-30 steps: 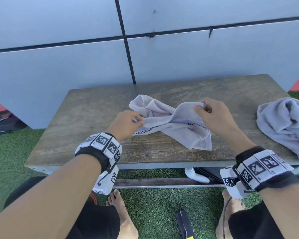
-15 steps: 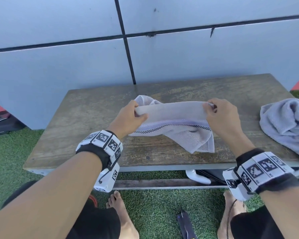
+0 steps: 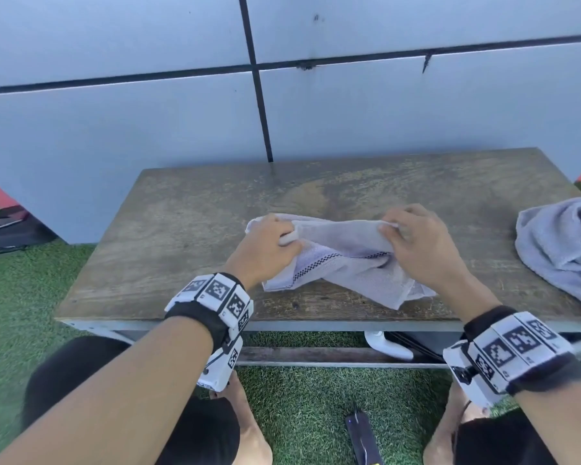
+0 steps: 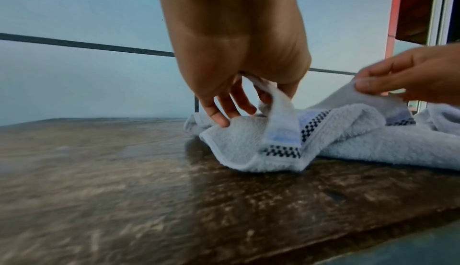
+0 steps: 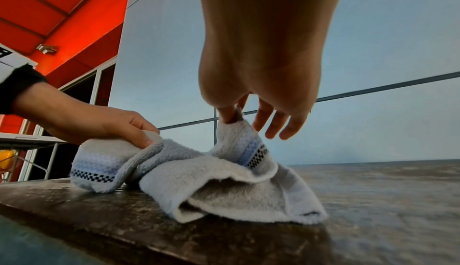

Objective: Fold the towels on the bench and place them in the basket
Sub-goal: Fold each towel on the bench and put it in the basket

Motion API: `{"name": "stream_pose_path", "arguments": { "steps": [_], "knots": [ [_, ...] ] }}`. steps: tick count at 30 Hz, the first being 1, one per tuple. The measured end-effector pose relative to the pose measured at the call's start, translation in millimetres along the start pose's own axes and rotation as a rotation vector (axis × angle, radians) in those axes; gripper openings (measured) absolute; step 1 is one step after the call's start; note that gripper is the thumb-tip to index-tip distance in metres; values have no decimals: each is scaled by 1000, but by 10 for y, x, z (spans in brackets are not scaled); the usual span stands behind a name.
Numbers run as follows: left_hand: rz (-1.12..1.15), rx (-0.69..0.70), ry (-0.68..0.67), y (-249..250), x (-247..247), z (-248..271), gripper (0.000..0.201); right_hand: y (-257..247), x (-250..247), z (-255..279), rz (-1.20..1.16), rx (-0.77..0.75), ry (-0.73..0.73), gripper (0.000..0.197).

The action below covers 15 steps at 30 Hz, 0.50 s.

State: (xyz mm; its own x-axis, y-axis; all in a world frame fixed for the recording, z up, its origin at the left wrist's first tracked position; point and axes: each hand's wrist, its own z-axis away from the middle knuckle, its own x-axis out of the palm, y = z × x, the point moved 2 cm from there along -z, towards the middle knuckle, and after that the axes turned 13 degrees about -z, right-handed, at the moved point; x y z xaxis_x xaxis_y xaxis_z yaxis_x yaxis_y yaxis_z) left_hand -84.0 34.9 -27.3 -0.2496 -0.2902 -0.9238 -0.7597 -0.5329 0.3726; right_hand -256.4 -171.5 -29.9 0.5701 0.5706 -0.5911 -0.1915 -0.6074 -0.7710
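Observation:
A pale grey towel (image 3: 346,260) with a black checked stripe lies partly bunched on the wooden bench (image 3: 188,229), near its front edge. My left hand (image 3: 269,245) pinches the towel's left upper edge, seen close in the left wrist view as a strip of towel (image 4: 281,115) between thumb and finger. My right hand (image 3: 413,243) pinches the right upper edge (image 5: 239,131), its other fingers spread. The edge stretches between both hands just above the bench. A second grey towel (image 3: 560,243) lies crumpled at the bench's right end. No basket is in view.
A grey panelled wall (image 3: 282,105) stands right behind the bench. Green artificial turf (image 3: 302,397) covers the ground, with a dark phone-like object (image 3: 363,437) lying on it. A black bag (image 3: 10,226) sits at the far left. A white object (image 3: 386,345) lies under the bench.
Both hands lowered the stretched towel edge toward the bench and moved it away from me, and the towel's lower part now lies bunched on the wood.

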Motion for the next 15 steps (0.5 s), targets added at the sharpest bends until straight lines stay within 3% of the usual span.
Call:
{"name": "stream_pose_path", "arguments": {
  "steps": [2, 3, 5, 7, 10, 15],
  "knots": [
    [-29, -10, 19, -102, -22, 41, 33, -60, -50, 1, 5, -10, 78, 18],
    [-27, -15, -44, -156, 1, 49, 32, -68, -48, 8, 5, 8, 43, 17],
    [-10, -5, -241, -213, 72, 83, 39, -47, 6, 50, 35, 92, -149, 14],
    [-76, 28, -323, -226, 119, 103, 42, -16, 106, 91, 106, 148, -324, 15],
    [-108, 61, -274, -180, 136, 99, 41, -34, 238, 97, 168, 117, -354, 17],
    [-20, 35, -291, -154, 0, -85, 35, -126, 286, 11, 72, 84, -308, 28]
  ]
}}
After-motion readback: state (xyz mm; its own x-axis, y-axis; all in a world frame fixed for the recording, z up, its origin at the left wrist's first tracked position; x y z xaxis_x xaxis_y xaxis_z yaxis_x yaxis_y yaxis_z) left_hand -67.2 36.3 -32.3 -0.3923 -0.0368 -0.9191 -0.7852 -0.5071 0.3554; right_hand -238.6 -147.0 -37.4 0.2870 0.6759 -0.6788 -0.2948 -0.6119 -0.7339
